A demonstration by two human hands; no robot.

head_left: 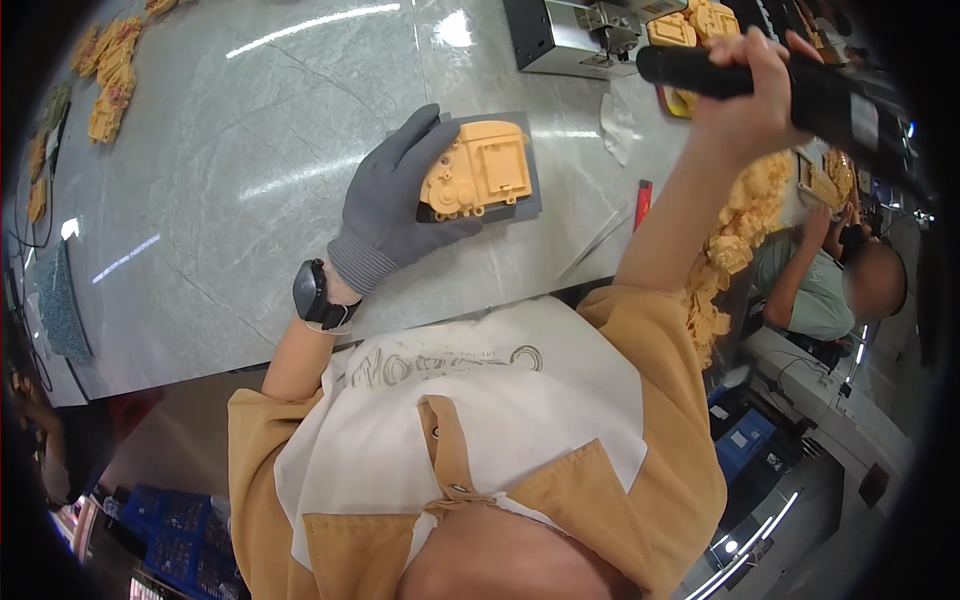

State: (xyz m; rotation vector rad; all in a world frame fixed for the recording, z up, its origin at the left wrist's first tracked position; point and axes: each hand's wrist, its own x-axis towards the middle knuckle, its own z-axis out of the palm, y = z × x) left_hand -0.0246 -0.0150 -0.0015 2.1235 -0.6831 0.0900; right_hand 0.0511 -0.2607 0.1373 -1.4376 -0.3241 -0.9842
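My left hand [385, 195], in a grey knit glove, is closed round the left side of a yellow-orange moulded plastic housing [503, 168]. The housing rests on a dark flat block [532, 190] on the table, and gloved fingers lie along its top and lower edges. Up at the right, my bare right hand [760, 90] grips a thick black cylindrical tool [690, 72], raised well away from the housing. The tool's far end runs off into the dark rim, so its exact kind cannot be told.
A grey marble-patterned table [250, 200] lies before me. At the back stands a metal machine [575, 40]. More orange parts are heaped at the right [735, 250] and far left [112, 75]. A red-handled tool [643, 203] lies near my right forearm. Another person [815, 280] sits at the right.
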